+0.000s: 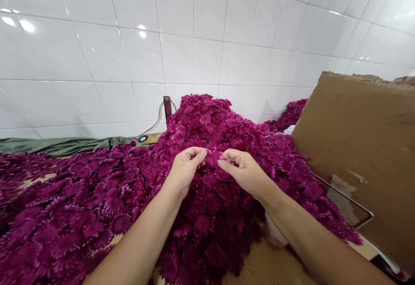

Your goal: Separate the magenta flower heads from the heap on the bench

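Between my hands a magenta artificial flower is stretched out, its edges pinched from both sides. My left hand grips one edge between thumb and forefinger. On the opposite edge, thumb and fingertips of my right hand are closed. Behind and below rises a tall heap of similar magenta flower pieces, which makes the held piece hard to set apart. Where the fingertips meet the petals, details are too small to make out.
More flower pieces spread across the left. A large brown cardboard sheet leans at right, with a metal frame by its lower edge. A white tiled wall stands behind. Green cloth and a dark upright post are along it.
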### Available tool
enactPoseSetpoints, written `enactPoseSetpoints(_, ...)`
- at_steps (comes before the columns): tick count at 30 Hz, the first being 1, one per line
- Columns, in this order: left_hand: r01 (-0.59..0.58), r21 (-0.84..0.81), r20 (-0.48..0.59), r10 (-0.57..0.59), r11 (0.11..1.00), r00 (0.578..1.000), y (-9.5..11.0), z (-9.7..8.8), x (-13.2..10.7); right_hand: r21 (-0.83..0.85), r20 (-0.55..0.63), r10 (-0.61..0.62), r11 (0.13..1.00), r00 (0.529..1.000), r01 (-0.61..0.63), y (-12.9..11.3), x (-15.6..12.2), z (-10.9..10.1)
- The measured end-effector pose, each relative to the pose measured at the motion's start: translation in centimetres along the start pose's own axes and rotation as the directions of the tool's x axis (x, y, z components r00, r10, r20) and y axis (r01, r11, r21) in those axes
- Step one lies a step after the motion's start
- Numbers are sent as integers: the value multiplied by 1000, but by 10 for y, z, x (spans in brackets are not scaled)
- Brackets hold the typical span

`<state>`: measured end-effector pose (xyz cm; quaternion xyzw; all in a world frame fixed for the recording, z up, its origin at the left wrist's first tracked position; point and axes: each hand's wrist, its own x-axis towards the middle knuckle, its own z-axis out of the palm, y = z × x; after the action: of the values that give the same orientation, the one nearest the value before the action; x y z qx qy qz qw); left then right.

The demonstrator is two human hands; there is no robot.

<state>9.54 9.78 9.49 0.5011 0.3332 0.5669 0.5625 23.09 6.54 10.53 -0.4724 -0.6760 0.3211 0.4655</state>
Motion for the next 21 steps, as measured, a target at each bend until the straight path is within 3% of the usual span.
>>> enactPoseSetpoints(2,-21,27,-18,21,999,1000,-1,3,3,12,-24,3,1000,1000,-2,-1,0,0)
enactPoseSetpoints(4,-34,43,-119,39,999,992,0,1,10,26,-61,2,1000,998,0,-2,-2,-4)
enactPoseSetpoints(6,-38,35,-283,46,999,958,4,-11,18,37,-127,-3,999,992,7,-2,-6,-14)
enactPoseSetpoints(9,-54,26,-384,59,998,921,10,-35,23,26,-238,17,1000,971,-11,3,-11,-34)
enactPoseSetpoints(12,-58,56,-285,72,997,956,11,-45,19,25,-234,94,996,968,-91,8,-9,-42)
enactPoseSetpoints(16,10,13,-88,-9,1000,996,9,-34,12,68,-131,171,984,977,-163,7,2,-27)
enactPoseSetpoints(21,9,29,-46,-8,1000,999,10,-26,15,104,40,200,974,979,-203,2,9,-18)
